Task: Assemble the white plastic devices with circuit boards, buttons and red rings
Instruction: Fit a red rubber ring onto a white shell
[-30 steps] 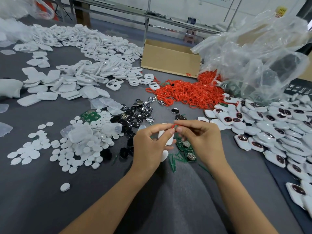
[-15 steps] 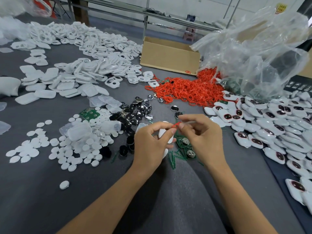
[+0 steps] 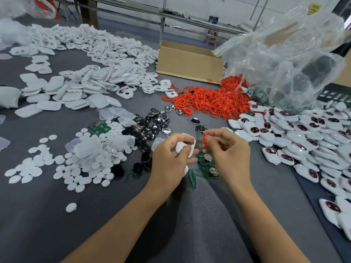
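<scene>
1. Two bare hands work mid-table, close together but not touching; the fingers are a bit blurred.
2. Left hand point(image 3: 171, 158) grips a white device shell point(image 3: 185, 148), fingers curled round it, thumb across the front. The shell is held just above the table.
3. Right hand point(image 3: 230, 151) pinches one red ring point(image 3: 206, 139) between thumb and fingertip. The ring stands upright just beside the shell's right edge, with a small gap between them.
4. Green circuit boards point(image 3: 206, 158) with round metal cells lie on the grey table point(image 3: 57, 215), right under both hands.
5. Red ring pile point(image 3: 209, 101) sits beyond the hands, in front of a cardboard box point(image 3: 190, 61).
6. Black buttons point(image 3: 150, 128) are scattered left of the hands, and white round discs point(image 3: 85, 166) lie further left.
7. Finished devices point(image 3: 303, 133) with dark windows are heaped along the right side.
8. Loose white shell halves point(image 3: 95, 54) are heaped far left.
9. Clear plastic bag point(image 3: 284, 59), crumpled, is far right, behind the finished devices.
</scene>
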Available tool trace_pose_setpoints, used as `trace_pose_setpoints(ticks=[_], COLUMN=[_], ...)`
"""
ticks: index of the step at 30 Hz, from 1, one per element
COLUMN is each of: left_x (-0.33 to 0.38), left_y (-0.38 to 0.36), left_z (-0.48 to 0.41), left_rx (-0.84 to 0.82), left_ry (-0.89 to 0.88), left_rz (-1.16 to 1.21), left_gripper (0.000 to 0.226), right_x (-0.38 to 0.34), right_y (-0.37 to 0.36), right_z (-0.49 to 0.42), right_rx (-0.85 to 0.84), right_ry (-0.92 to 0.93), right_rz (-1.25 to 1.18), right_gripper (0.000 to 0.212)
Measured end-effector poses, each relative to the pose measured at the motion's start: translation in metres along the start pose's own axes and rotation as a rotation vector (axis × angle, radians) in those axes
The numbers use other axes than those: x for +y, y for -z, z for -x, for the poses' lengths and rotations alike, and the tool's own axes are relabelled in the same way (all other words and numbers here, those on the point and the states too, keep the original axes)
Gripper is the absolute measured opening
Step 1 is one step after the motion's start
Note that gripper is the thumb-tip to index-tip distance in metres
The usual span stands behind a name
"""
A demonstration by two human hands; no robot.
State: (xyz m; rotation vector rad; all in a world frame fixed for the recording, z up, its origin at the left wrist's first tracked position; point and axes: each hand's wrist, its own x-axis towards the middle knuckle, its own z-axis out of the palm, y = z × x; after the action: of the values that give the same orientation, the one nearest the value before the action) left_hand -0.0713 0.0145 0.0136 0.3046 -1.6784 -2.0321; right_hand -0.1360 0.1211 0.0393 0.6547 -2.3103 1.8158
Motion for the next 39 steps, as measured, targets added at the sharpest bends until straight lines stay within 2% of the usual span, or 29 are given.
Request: trace_pose_setpoints(ticks=[3, 8, 11, 18, 39], left_x=[0.002, -0.001, 0.0, 0.0, 0.0], left_y=[0.001, -0.002, -0.002, 0.0, -0.002], left_z=[0.001, 0.001, -0.001, -0.001, -0.001], left_rx=[-0.022, -0.062, -0.074, -0.109, -0.054], left_ry=[0.026, 0.073, 0.123, 0.124, 0.156], left_rz=[0.097, 0.167, 0.185, 0.212, 0.249], left_gripper=[0.019, 0.047, 0.036, 0.018, 0.02], right_x=[0.0, 0.001, 0.004, 0.008, 0.01], right_y=[-0.001, -0.007, -0.008, -0.007, -0.011], right_z=[0.0, 0.003, 0.003, 0.003, 0.001], right_rx=[0.029, 0.068, 0.07, 0.084, 0.082], right_ry=[0.108, 0.415, 0.51, 0.591, 0.689], right_rz=[0.125, 0.329, 0.409, 0.493, 0.591], right_gripper=[0.019, 0.017, 0.013, 0.01, 0.017])
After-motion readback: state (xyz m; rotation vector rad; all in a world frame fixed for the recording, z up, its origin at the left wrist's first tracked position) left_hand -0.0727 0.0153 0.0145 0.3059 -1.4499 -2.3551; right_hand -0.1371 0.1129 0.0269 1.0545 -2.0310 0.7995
